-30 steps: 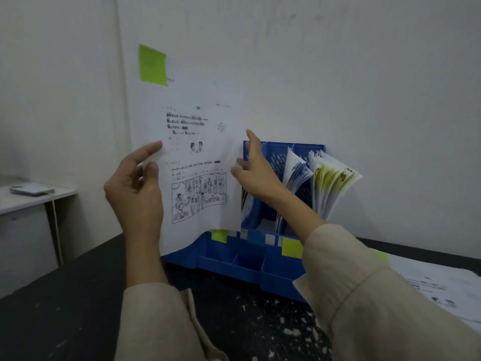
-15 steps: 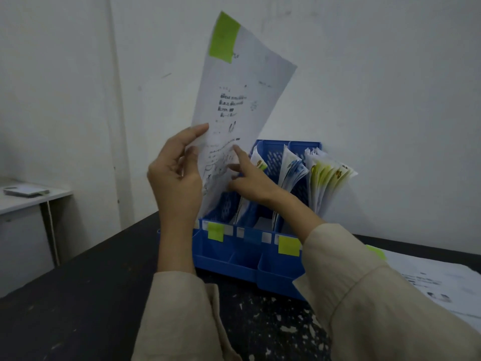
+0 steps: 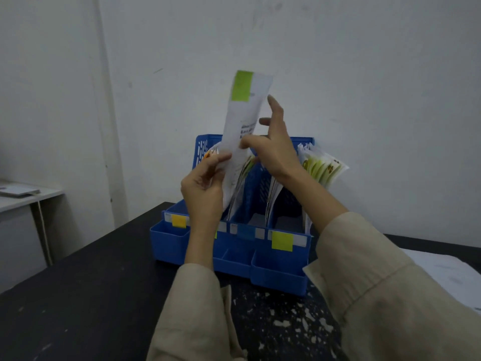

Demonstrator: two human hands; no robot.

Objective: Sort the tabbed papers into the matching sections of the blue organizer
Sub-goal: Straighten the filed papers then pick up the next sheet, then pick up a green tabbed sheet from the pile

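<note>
A blue organizer (image 3: 276,280) stands on the black table against the wall, with upright sections marked by an orange label (image 3: 179,220), a blue label (image 3: 246,231) and a yellow label (image 3: 282,241). A white printed sheet with a green tab (image 3: 242,86) stands edge-on, its lower part down in the second section from the left. My left hand (image 3: 205,186) pinches the sheet's lower left edge. My right hand (image 3: 273,147) touches its right side with spread fingers, thumb at the paper. Filed papers fan out of the right section (image 3: 322,168).
A pile of loose white sheets (image 3: 447,274) lies on the table at the right. The black table (image 3: 91,295) has white paint flecks near me. A white side desk (image 3: 26,196) with a flat device on it stands at the left, and the wall is close behind the organizer.
The sheet has turned edge-on and come down from high in front of the wall into the organizer's second section. Both hands moved right and down with it.
</note>
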